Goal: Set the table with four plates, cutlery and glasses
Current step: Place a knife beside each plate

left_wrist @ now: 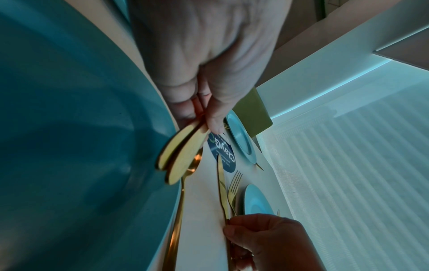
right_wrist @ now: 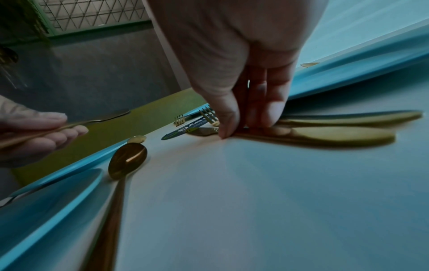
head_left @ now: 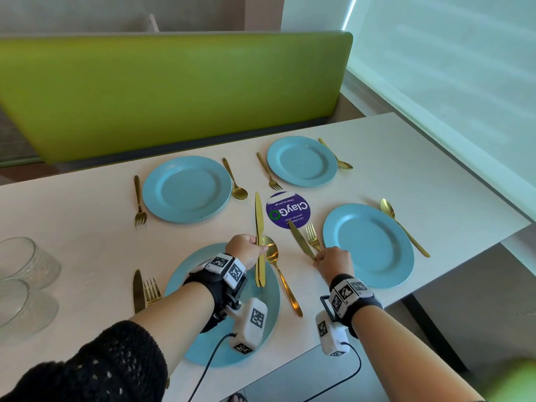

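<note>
Here, at the table's [head_left: 87,242] near edge, the left hand [head_left: 246,250] grips two gold knives [head_left: 259,227] above the nearest plate [head_left: 179,280]. The right hand [head_left: 333,262] pinches a third knife [head_left: 300,240] lying just beside a fork [head_left: 311,235]. Three more plates sit farther off: right [head_left: 368,245], far left [head_left: 187,188], far right [head_left: 301,161]. Glasses [head_left: 17,265] stand at the left edge.

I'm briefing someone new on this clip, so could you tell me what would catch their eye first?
Four blue plates on a pale table, flanked by gold cutlery, stand out first. At the near side, the left hand holds two gold knives over a plate, while the right hand grips another knife beside a fork.
</note>
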Motion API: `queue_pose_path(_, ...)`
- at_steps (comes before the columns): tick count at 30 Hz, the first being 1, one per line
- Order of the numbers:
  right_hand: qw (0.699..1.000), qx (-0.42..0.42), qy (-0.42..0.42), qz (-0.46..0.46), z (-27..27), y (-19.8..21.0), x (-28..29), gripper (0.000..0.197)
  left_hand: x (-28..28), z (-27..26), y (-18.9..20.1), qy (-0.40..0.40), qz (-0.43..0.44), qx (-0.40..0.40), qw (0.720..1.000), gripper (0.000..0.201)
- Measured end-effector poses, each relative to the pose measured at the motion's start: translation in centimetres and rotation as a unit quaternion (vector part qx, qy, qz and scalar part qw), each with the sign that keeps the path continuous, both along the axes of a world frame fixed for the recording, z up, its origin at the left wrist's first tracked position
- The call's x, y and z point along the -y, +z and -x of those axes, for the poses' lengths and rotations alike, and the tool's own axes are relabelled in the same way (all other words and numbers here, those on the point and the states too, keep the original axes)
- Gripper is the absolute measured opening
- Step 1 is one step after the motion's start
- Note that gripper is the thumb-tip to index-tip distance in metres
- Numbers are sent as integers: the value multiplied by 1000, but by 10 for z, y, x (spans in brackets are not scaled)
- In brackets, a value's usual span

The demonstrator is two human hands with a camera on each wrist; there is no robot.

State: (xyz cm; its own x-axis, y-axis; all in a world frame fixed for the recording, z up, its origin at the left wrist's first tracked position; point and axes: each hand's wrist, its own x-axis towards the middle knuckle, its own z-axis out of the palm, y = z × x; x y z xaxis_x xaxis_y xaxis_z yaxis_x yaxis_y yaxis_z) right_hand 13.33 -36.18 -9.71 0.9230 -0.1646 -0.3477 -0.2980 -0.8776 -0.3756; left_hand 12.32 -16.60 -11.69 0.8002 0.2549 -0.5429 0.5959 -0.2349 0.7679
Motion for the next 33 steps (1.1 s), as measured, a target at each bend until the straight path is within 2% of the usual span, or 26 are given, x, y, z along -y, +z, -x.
queue_pose_path(7, 1000, -5, -1, 3, -1, 0, -1, 22, 3, 1, 5, -7, -8, -5, 1000, 37)
queue_pose_path(11, 1000, 0, 5, 12, 0, 0, -2, 22, 3, 2, 9, -1, -3, 6, 1000, 11)
queue_pose_path(16, 1000, -7, 1, 22, 0, 6, -5, 20, 1, 4, 10, 14, 32, -3, 999, 32)
queue_pose_path(18, 1000, 0, 12, 27, 1, 10, -11, 20, 0, 5, 13, 12, 47, -9, 999, 26)
queue_pose_path(20, 999, 14, 33, 15, 2, 14, -23, 18, -1, 8, 19, -1, 55, -9, 998, 8)
queue_pose_path(22, 998, 29, 56, -2, 5, 18, -38, 18, -1, 10, 23, -6, 54, -2, 999, 20)
queue_pose_path(25, 993, 43, 114, -10, 14, 24, -64, 20, -6, 17, 31, 1, 54, 4, 999, 26)
queue_pose_path(29, 987, 56, 144, -49, 26, 27, -96, 19, -21, 29, 39, 8, 68, 10, 998, 25)
queue_pose_path(33, 980, 90, 170, -59, 40, 30, -117, 27, -45, 40, 47, 17, 87, 8, 996, 22)
